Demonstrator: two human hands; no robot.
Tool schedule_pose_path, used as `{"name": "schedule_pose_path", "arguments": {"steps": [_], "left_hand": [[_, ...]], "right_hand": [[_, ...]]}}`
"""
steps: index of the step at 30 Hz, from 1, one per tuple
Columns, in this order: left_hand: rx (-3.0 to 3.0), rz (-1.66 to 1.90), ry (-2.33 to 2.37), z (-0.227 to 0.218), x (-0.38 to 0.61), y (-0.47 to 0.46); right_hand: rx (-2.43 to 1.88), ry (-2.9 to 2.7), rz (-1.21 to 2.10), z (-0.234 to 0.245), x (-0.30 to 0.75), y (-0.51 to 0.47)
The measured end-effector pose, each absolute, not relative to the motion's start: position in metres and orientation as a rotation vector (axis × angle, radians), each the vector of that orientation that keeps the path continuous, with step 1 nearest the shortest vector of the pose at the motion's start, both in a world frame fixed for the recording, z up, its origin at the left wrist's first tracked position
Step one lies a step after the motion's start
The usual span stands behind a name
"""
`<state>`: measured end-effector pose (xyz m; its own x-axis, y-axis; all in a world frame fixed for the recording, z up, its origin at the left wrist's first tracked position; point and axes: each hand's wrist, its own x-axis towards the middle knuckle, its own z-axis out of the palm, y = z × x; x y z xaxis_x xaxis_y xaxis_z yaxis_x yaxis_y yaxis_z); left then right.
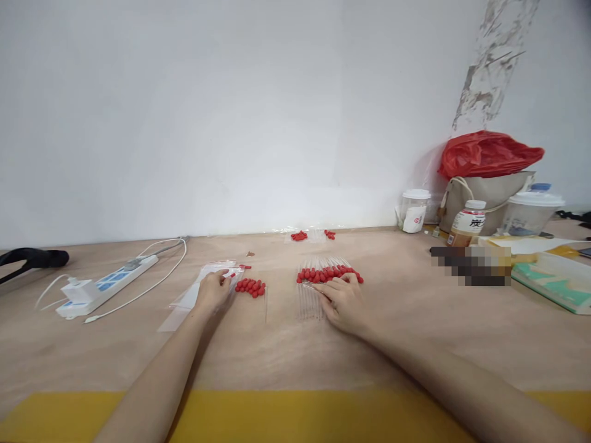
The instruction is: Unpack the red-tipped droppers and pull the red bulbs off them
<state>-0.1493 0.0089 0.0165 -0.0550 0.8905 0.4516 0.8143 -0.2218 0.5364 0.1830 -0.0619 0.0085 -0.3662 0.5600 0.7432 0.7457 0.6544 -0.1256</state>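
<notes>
While the head cam looks fwd and down, both forearms reach out over the tabletop [415, 344]. Single view, so notes follow it near to far.

- L hand [213, 289], approx 11 o'clock from the body: fingertips on the edge of the flat clear bags [194, 295]. Loose red caps [250, 287] lie just beside it at its 3 o'clock. L grip: too small to say whether it pinches a bag or only rests there. Prob. steadying the stack so it won't slide.
- R hand [344, 301], approx 1 o'clock: grip released, palm down, fingers spread flat across the clear tubes [308, 301]. The tubes lie side by side in a row, red-capped ends [329, 274] all toward 12. Flat press likely stops them rolling and keeps the ends level.
- Far edge, 12 o'clock by the wall: two small heaps of red bits [299, 235], well apart from the hands.
- 10 o'clock: power strip [107, 284] w/ charger and white cable.
- 2 o'clock: bottle [467, 223], lidded cups, red plastic bag [487, 154] atop a tote.
</notes>
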Motion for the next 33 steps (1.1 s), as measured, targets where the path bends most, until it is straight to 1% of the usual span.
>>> {"name": "schedule_pose_path", "arguments": {"steps": [4, 9, 14, 17, 21, 28, 33], "left_hand": [[2.070, 1.120, 2.099, 0.016, -0.144, 0.007], [2.213, 1.188, 2.159, 0.038, -0.119, -0.017], [2.299, 0.677, 1.923, 0.040, -0.077, -0.046], [2.327, 0.586, 1.860, 0.034, -0.061, -0.053], [2.348, 0.630, 1.797, 0.028, -0.050, -0.055], [2.405, 0.908, 1.604, 0.008, -0.031, -0.049], [2.364, 0.983, 1.467, 0.002, -0.022, -0.047]], "right_hand": [[-1.057, -2.150, -0.328, 0.012, 0.166, -0.054], [-1.177, -2.227, -0.349, 0.011, 0.138, -0.044], [-1.268, -2.339, -0.385, 0.012, 0.122, -0.047], [-1.313, -2.345, -0.308, 0.012, 0.120, -0.051], [-1.330, -2.351, -0.247, 0.010, 0.120, -0.055], [-1.350, -2.285, -0.185, 0.014, 0.129, -0.056], [-1.409, -2.159, -0.197, 0.018, 0.154, -0.052]]}}
